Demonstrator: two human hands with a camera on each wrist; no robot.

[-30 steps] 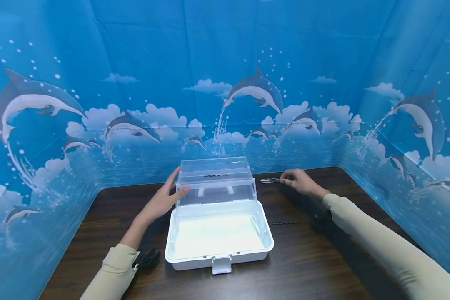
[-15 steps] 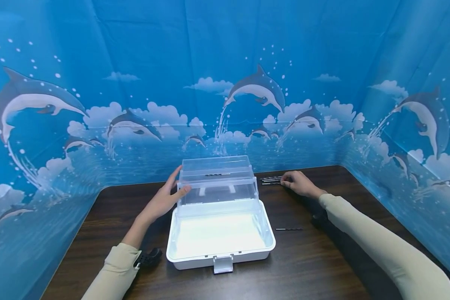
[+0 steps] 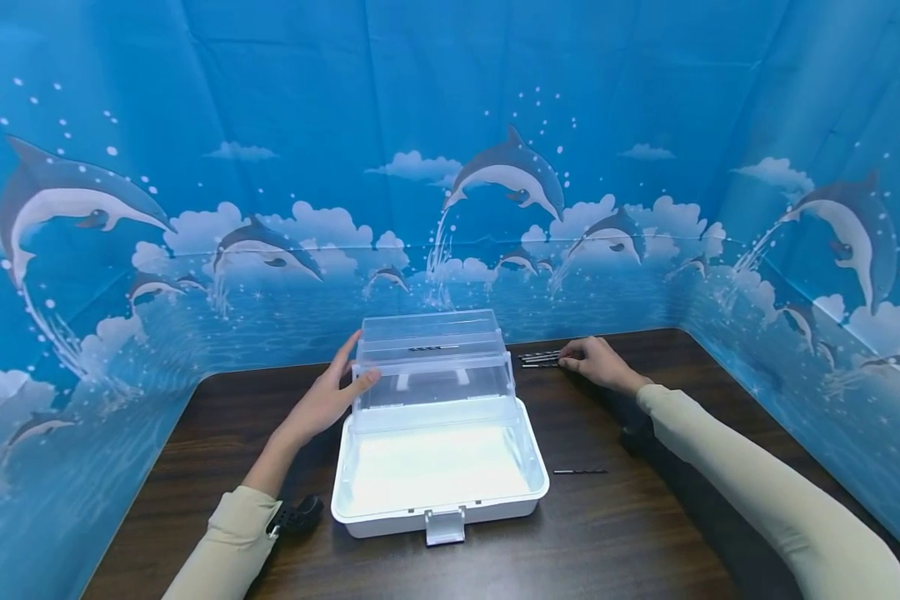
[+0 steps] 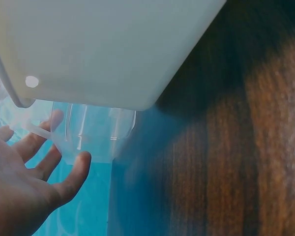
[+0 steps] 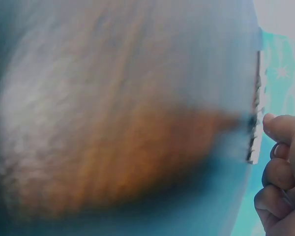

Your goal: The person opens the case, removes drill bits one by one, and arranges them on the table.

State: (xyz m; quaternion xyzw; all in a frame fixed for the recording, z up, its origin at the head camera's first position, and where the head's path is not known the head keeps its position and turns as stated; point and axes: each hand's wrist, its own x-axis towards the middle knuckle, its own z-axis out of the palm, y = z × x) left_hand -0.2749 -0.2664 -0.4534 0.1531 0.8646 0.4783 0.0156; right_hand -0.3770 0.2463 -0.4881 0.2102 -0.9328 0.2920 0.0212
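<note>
A white plastic case [image 3: 439,467] with clear stacked trays [image 3: 435,379] stands unfolded on the table. My left hand [image 3: 322,404] rests against the trays' left side, thumb across the front and fingers spread near the back. In the left wrist view those fingers [image 4: 78,169] look loosely bent beside the clear plastic. One drill bit [image 3: 432,347] lies in an upper tray. My right hand [image 3: 596,364] is at the right end of several drill bits [image 3: 538,358], its fingers curled. In the right wrist view the thumb is beside the bits [image 5: 255,113]; whether one is pinched is unclear.
A single loose drill bit [image 3: 581,472] lies right of the case on the dark wooden table [image 3: 600,533]. The case's latch [image 3: 445,527] hangs at its front. A blue dolphin-print cloth [image 3: 435,167] hangs behind the table and at both sides.
The loose drill bit has shifted toward the table's front and slightly right. My right hand has moved only slightly around the bits' ends, while my left hand has stayed at the trays.
</note>
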